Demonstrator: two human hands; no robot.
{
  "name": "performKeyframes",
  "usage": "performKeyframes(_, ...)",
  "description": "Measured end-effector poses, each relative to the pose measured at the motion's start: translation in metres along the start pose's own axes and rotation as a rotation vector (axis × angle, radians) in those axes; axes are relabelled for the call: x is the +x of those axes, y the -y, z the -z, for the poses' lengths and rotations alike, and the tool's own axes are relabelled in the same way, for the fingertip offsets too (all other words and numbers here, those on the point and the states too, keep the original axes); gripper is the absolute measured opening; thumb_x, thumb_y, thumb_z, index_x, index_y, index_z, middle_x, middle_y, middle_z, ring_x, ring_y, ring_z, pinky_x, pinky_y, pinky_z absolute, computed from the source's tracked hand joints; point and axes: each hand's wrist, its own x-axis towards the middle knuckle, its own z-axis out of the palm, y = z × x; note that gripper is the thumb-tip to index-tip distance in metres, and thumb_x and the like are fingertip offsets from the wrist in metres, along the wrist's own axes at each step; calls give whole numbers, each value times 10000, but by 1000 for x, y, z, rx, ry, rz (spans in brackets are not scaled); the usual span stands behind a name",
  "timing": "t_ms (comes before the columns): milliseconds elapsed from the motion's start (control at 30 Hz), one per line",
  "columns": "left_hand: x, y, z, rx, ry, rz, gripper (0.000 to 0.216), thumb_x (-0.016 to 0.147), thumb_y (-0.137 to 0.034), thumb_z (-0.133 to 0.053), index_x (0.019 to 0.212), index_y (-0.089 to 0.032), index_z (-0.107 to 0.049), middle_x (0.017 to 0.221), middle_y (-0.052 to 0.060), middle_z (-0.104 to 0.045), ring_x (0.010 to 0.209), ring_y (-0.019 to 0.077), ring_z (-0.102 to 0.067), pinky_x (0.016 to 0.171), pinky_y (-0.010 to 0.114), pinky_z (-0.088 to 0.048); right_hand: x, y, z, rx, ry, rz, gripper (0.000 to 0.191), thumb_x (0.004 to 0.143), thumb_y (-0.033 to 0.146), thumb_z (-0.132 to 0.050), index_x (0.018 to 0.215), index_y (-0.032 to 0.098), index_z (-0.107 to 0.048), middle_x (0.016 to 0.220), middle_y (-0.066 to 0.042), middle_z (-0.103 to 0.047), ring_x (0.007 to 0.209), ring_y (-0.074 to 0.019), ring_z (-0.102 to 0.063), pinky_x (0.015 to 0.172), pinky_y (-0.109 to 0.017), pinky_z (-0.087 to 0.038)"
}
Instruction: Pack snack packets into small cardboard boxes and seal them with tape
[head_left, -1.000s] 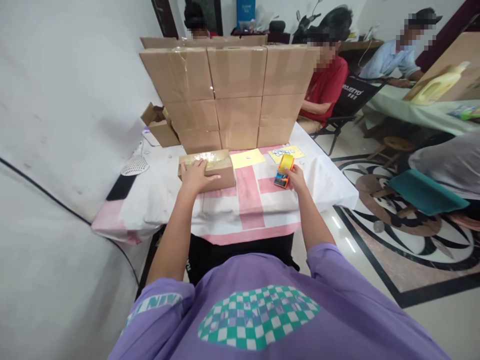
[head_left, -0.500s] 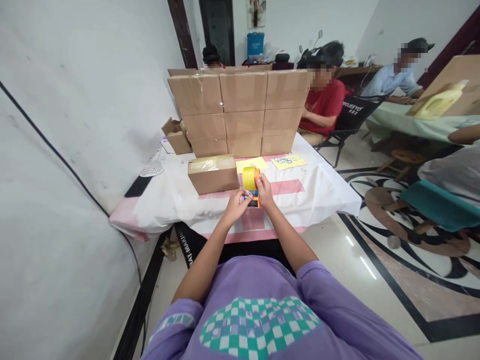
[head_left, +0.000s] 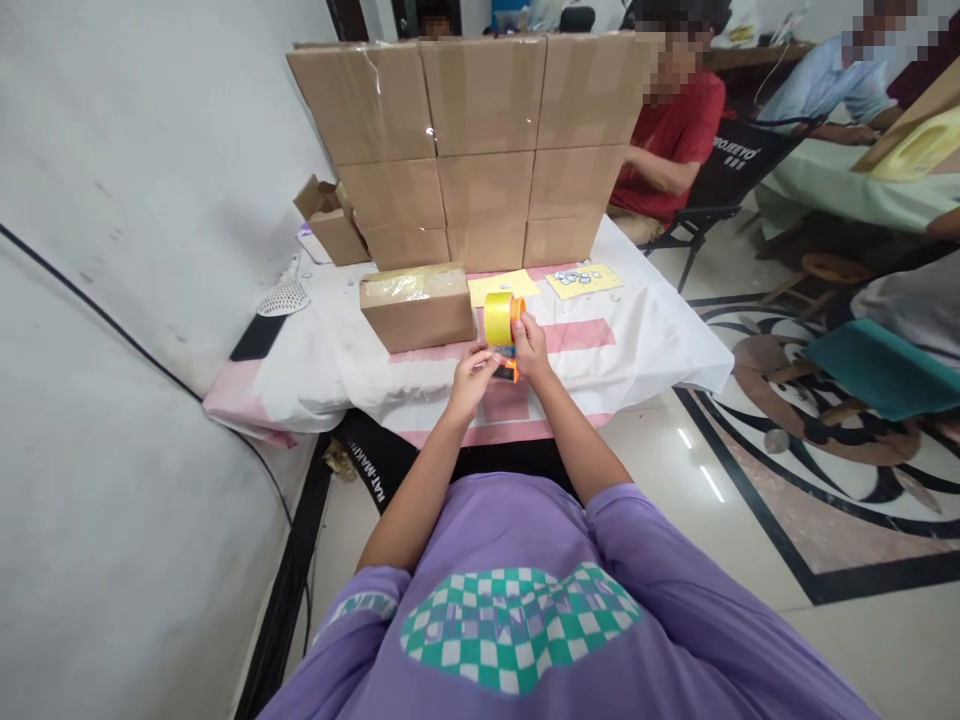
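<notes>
Hands meet over the near edge of the table, both on a tape dispenser. Right hand is wrapped around the dispenser's orange handle, fingers curled tight on it, yellow tape roll standing up just above the knuckles. Left hand sits just beside it on the left, fingertips pinched at the dispenser's lower front end; whether they grip loose tape or the frame, cannot tell. Dispenser is held just above the pink-and-white cloth, right of a taped cardboard box that lies flat on the table, near but apart from the hands. Yellow paper lies behind the dispenser, and a yellow sheet with small stickers further right. Stack of cardboard boxes, three wide, stands at the far side. Small open carton sits left of the stack. Person in red shirt sits beyond the table's right corner.
</notes>
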Motion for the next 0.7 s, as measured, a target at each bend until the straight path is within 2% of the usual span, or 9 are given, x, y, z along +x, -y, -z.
performKeyframes(67, -3, -8, -2, -23, -34, 11, 274, 869, -451, -660, 852, -191, -743, 1179, 101, -656, 1205, 225, -589, 976, 315, -481, 6, -6, 4, -57, -54, 21, 587, 950, 795, -301, 718, 276, -446, 716, -27, -449, 821, -261, -517, 888, -469, -489)
performKeyframes(167, -7, -18, -3, -54, 7, 83, 302, 863, -474, -664, 828, -181, -729, 838, 59, -690, 826, 177, -660, 756, 301, -520, 15, -6, 6, -31, -104, -10, 579, 966, 778, -281, 773, 270, -483, 743, -31, -466, 860, -267, -529, 918, -477, -476)
performKeyframes(267, -12, -24, -5, -84, 55, 147, 332, 853, -501, -663, 838, -173, -713, 593, -7, -592, 528, 117, -531, 548, 265, -438, 24, 2, 1, 59, -186, -44, 565, 988, 750, -265, 887, 257, -523, 846, -45, -529, 909, -252, -557, 903, -445, -499)
performKeyframes(367, -22, -27, -6, -97, 79, 155, 314, 834, -489, -687, 802, -177, -698, 536, -31, -549, 460, 89, -455, 485, 244, -360, 33, 11, -3, 91, -303, -62, 565, 1000, 730, -245, 919, 243, -520, 896, -55, -542, 924, -242, -577, 875, -427, -524)
performKeyframes(467, -33, -25, -4, -88, 113, 150, 350, 810, -517, -702, 726, -178, -674, 515, -28, -545, 445, 88, -447, 469, 247, -346, 42, 17, 0, 119, -401, -92, 563, 994, 738, -239, 880, 244, -483, 866, -45, -520, 904, -232, -584, 856, -411, -540)
performKeyframes(600, -43, -20, -3, -54, 149, 136, 440, 808, -613, -652, 734, -180, -662, 521, -16, -564, 459, 101, -470, 486, 257, -390, 46, 21, 5, 234, -292, -117, 532, 961, 750, -353, 820, 247, -447, 824, -26, -507, 882, -219, -594, 813, -384, -562)
performKeyframes(700, -46, -21, -10, -3, 189, 130, 471, 822, -633, -616, 836, -170, -701, 544, -10, -586, 469, 111, -485, 494, 261, -409, 42, 23, 8, 278, -271, -176, 535, 974, 726, -296, 861, 234, -474, 827, -30, -512, 849, -214, -609, 753, -373, -565)
